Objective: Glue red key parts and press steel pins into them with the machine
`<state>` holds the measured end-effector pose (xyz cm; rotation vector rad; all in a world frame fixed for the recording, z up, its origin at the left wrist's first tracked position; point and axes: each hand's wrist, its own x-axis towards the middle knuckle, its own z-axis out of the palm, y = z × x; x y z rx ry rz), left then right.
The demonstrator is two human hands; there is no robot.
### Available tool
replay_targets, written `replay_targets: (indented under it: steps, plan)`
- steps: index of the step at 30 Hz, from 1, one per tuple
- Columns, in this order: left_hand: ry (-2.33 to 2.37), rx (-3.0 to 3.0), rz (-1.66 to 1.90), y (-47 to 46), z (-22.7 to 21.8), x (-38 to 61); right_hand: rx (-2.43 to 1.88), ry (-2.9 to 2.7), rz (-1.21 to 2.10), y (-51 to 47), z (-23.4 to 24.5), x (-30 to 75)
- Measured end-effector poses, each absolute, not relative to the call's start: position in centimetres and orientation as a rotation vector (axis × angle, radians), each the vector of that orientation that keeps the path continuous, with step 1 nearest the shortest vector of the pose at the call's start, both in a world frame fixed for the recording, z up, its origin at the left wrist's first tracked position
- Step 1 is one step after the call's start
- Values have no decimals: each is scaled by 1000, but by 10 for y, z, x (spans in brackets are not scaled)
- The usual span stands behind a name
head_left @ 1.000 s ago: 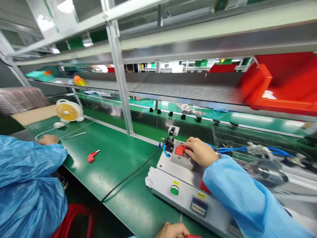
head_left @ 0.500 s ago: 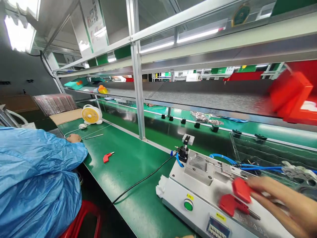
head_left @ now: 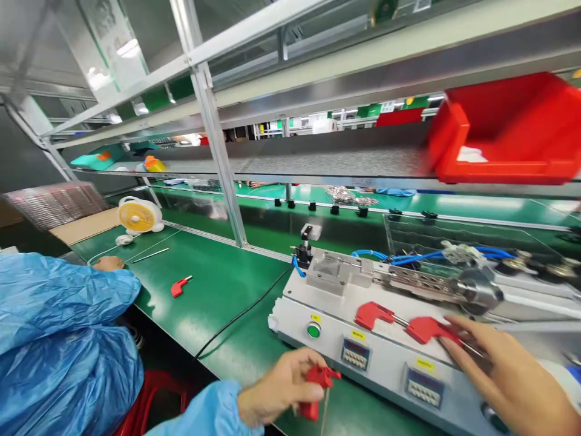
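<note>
My left hand (head_left: 288,387), in a blue sleeve, is closed on a small red plastic part (head_left: 313,396) above the green bench at the machine's front edge. On top of the white machine, my right hand (head_left: 503,363) has thumb and fingers around the shaft end of a red angled handle (head_left: 424,330). A second red handle (head_left: 373,315) with a thin metal shaft lies just left of it, on the machine's top. The metal fixture (head_left: 333,272) of the machine (head_left: 295,303) stands behind them. A third red handle (head_left: 178,287) lies farther left on the bench.
A person's blue-sleeved arm (head_left: 63,327) rests on the bench at left, near a yellow-and-white fan (head_left: 140,216) and a metal rod (head_left: 149,255). A black cable (head_left: 245,312) crosses the bench. A red bin (head_left: 512,171) sits on the shelf above. Blue air tubes (head_left: 417,259) run behind the machine.
The view has swung right. My left hand has come up into view with a red part. The red handle that my right hand carried now lies low on the machine's top, beside the other one.
</note>
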<state>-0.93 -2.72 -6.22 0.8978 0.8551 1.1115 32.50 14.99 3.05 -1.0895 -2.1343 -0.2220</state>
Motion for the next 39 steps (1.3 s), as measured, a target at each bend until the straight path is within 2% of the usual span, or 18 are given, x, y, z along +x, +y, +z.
replay_targets:
  steps: [5, 8, 13, 15, 19, 31, 34, 37, 39]
  plan:
    - [1267, 1544, 1302, 8, 31, -39, -1044, -2203, -44, 127, 42, 316]
    - [1611, 2023, 1244, 52, 79, -47, -1013, -2202, -38, 125, 38, 314]
    - [2115, 2424, 483, 109, 115, -35, -1001, -2177, -62, 123, 34, 315]
    - [2154, 2443, 301, 120, 117, -28, -1004, -2177, -54, 119, 35, 314]
    - [2148, 2454, 219, 124, 116, -22, -1019, -2183, -51, 113, 37, 312]
    - [2108, 2482, 245, 103, 107, -35, -1028, -2152, -106, 117, 30, 310]
    - [1968, 2609, 495, 82, 90, -45, -1055, -2140, -56, 114, 33, 307]
    - [1736, 2769, 913, 45, 53, -52, -1081, -2087, -39, 97, 37, 315]
    - [1615, 2783, 1002, 21, 26, -55, -1138, -1993, -86, 78, 37, 326]
